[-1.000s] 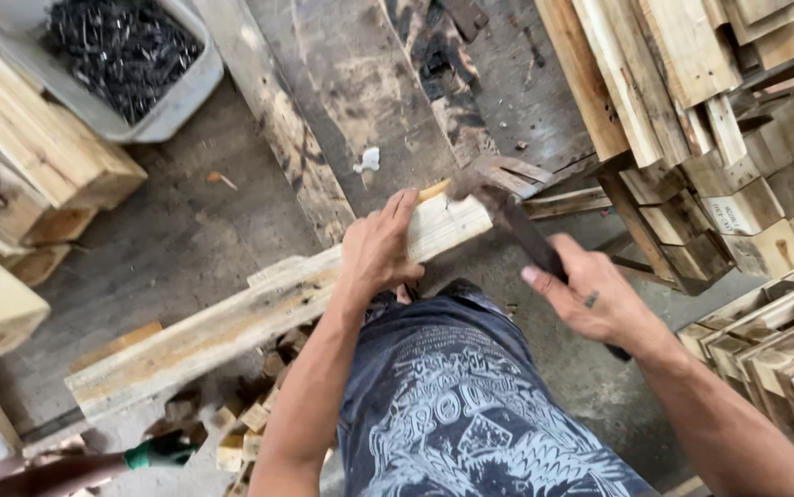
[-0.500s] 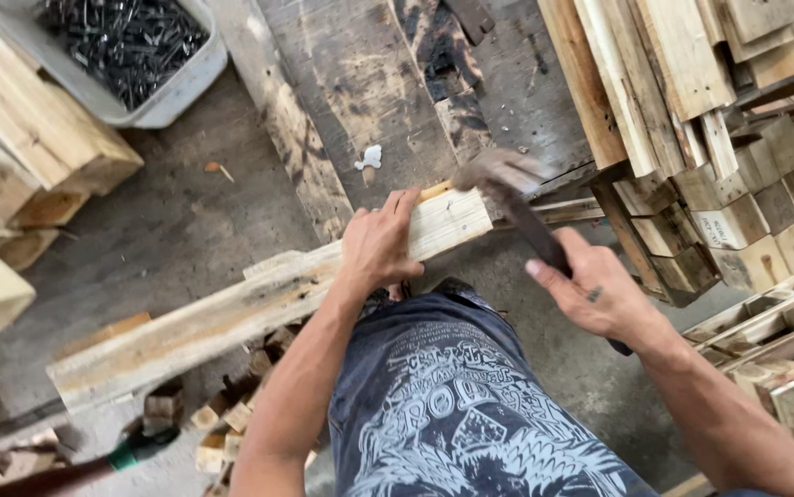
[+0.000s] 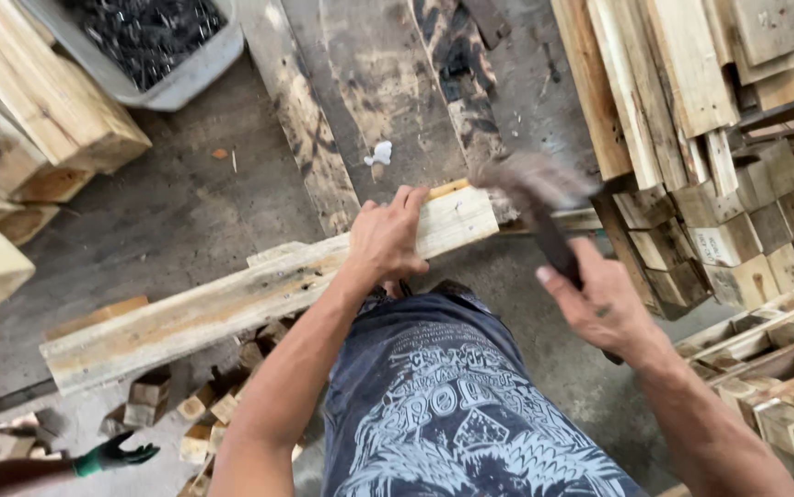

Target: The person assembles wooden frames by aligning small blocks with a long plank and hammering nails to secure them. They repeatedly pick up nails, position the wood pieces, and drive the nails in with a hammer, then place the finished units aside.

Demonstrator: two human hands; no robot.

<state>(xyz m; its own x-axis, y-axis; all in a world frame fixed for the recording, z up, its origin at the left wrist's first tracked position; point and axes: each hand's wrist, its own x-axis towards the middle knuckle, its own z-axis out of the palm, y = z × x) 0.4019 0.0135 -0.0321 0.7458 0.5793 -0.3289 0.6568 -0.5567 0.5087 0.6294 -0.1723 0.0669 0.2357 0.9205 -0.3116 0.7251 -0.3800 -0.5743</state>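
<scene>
A long pale wooden plank (image 3: 231, 299) lies slanted across the concrete floor in front of me. My left hand (image 3: 388, 241) presses down on the plank near its right end, fingers over its far edge. My right hand (image 3: 599, 299) grips the dark handle of a hammer (image 3: 535, 198), whose blurred head hangs just past the plank's right end.
A grey tub of dark nails (image 3: 153, 41) sits at the top left beside thick timber blocks (image 3: 19, 138). Stacked boards and wood blocks (image 3: 719, 138) fill the right side. Small offcuts (image 3: 203, 405) lie under the plank. Another person's green-gloved hand (image 3: 111, 454) shows at bottom left.
The hammer head has shifted a little and is now motion-blurred by the plank's end. My left hand stays on the plank. The view has tilted slightly.
</scene>
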